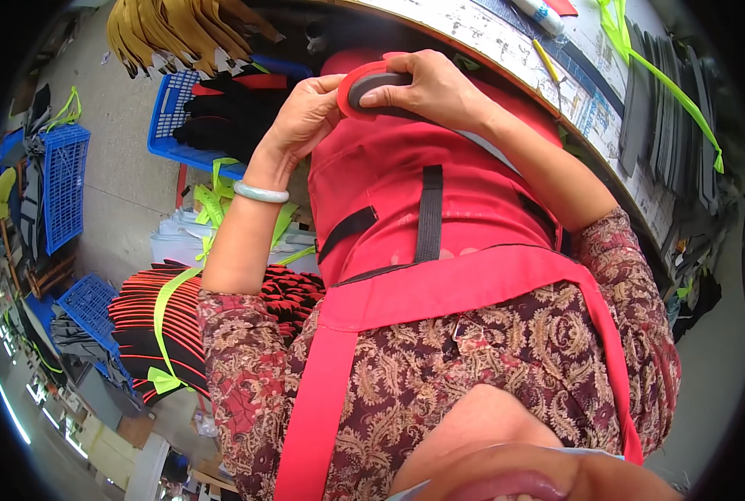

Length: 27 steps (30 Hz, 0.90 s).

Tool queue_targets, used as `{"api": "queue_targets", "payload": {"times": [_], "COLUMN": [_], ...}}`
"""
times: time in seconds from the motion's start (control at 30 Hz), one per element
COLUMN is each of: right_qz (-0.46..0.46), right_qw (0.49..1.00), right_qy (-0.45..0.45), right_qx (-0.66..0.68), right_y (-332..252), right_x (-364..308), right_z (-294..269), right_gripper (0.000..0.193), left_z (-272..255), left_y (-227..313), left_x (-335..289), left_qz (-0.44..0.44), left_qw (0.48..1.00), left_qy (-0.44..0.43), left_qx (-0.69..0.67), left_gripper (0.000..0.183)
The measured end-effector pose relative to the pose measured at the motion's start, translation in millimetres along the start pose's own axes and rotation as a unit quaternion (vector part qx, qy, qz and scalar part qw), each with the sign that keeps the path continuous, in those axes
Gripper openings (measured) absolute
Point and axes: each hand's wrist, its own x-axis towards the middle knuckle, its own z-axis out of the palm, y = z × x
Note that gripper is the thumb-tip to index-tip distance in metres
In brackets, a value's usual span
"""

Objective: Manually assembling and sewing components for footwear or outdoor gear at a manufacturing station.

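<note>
Close in front of my red apron (472, 209), I hold a red-and-black layered strip (357, 90), bent round into a curve. My right hand (443, 88) grips it with the thumb pressed on the black side and the fingers over the red edge. At the strip's left end, my left hand (312, 117) has its fingers closed against the red rim; its fingertips are partly hidden. A pale bangle (260, 193) circles my left wrist. How far the strip runs behind my right fingers cannot be made out.
A worktable (506, 37) with grey strips (664, 117) and a yellow pen (547, 60) borders my right. To my left are a blue crate (169, 113) of dark pieces, a tied stack of red-edged black pieces (151, 334), and hanging tan strips (180, 33). More blue crates (65, 188) stand farther left.
</note>
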Motion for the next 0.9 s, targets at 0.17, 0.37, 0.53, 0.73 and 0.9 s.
{"api": "queue_targets", "payload": {"times": [0.17,0.37,0.53,0.73,0.9], "right_qz": [-0.145,-0.063,-0.057,-0.078,-0.04], "right_qw": [0.986,0.994,0.996,0.991,0.989], "right_qy": [0.027,-0.029,-0.034,-0.042,-0.067], "right_qx": [0.075,0.085,0.057,0.103,0.126], "right_y": [12,17,15,27,30], "right_x": [-5,-2,-3,2,3], "right_z": [13,9,9,12,10], "right_gripper": [0.039,0.038,0.039,0.04,0.039], "left_z": [3,10,6,17,10], "left_y": [-8,-16,-23,-28,-38], "left_x": [-1,-4,-8,-7,-9], "left_qz": [-0.038,-0.002,-0.037,0.001,-0.019], "left_qw": [0.996,1.0,0.995,0.997,0.992], "left_qy": [-0.077,-0.017,-0.023,-0.01,0.018], "left_qx": [-0.035,-0.022,-0.089,-0.079,-0.124], "left_gripper": [0.026,0.026,0.026,0.029,0.028]}}
